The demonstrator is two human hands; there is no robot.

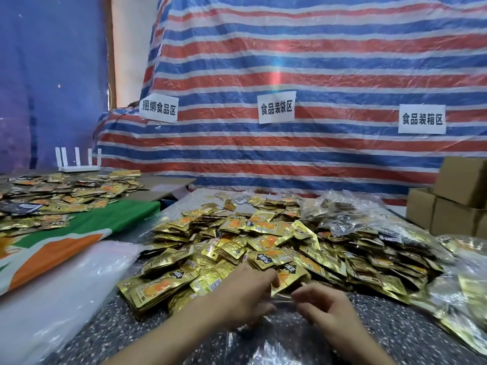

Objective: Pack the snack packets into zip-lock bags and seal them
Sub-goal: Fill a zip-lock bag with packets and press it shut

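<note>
Packets (263, 246) first: where are they?

Heaped in a wide gold pile on the speckled table (158, 338), just beyond both hands. Most show an orange picture and a black tag. The print is too blurred to read.

And the bag (276, 341)?

Clear, lying flat on the table nearest the camera, with its mouth towards the pile. It is so see-through that only glare and creases mark it, and the frame cuts off its near end.

The hands?

The right hand (326, 309) has curled fingers, and its thumb and forefinger pinch the bag's rim. The left hand (245, 293) is curled too, its fingertips on a single packet (287, 281) at the bag's mouth. I cannot tell whether it grips that packet or the rim, because the spot is blurred and the thumb is mostly hidden.

Anything inside the bag?

Cannot tell.

Round about?

On the right, filled bags (463, 291) lie against the pile, with brown boxes (458, 204) stacked beyond them and cut off by the edge. On the left is milky plastic (66, 285), then a green and orange cloth (66, 233). Farther off is a second table (168, 184) strewn with gold sachets, and a white router (76, 162) stands at its back. Behind everything hangs a striped tarp (290, 61) with three paper labels (276, 108)
</note>
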